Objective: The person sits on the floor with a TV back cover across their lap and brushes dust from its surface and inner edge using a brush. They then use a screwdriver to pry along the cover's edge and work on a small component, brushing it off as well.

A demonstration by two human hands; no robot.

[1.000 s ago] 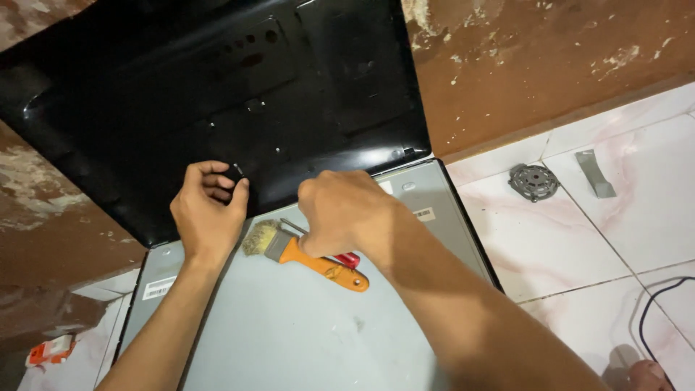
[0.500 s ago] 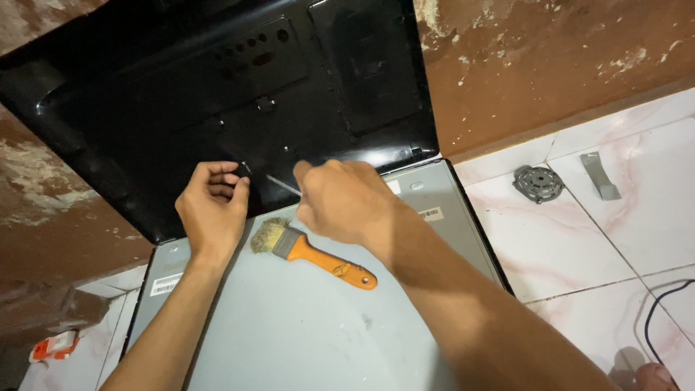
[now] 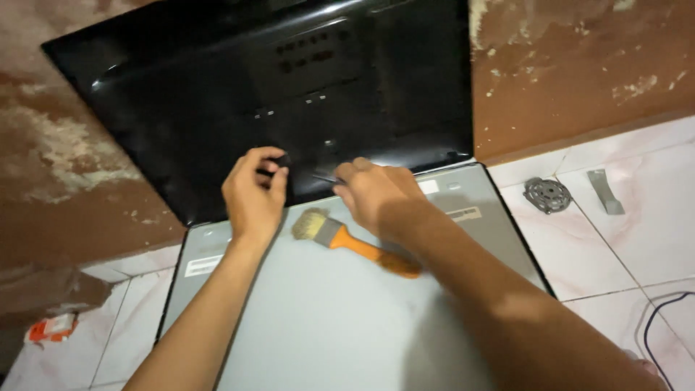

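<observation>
My left hand (image 3: 253,194) pinches a small black part (image 3: 279,162) at the lower edge of a large glossy black back cover (image 3: 289,80), which leans against the wall. My right hand (image 3: 376,197) is closed on a thin dark tool (image 3: 323,178). Its tip points left toward the left hand's fingers, just short of them. Below both hands, a paintbrush (image 3: 340,236) with an orange handle and worn bristles lies on a flat grey metal panel (image 3: 326,326). My right forearm partly covers the brush handle.
The brown, patchy wall (image 3: 579,80) rises behind the cover. On the pale floor tiles at the right lie a round metal drain grate (image 3: 547,194), a small grey metal bracket (image 3: 604,191) and a black cable (image 3: 655,318). An orange-and-white scrap (image 3: 51,327) sits at the far left.
My right hand has come off the brush area and moved up to the cover's lower edge, with the thin tool now showing. My left hand keeps its pinch on the small black part.
</observation>
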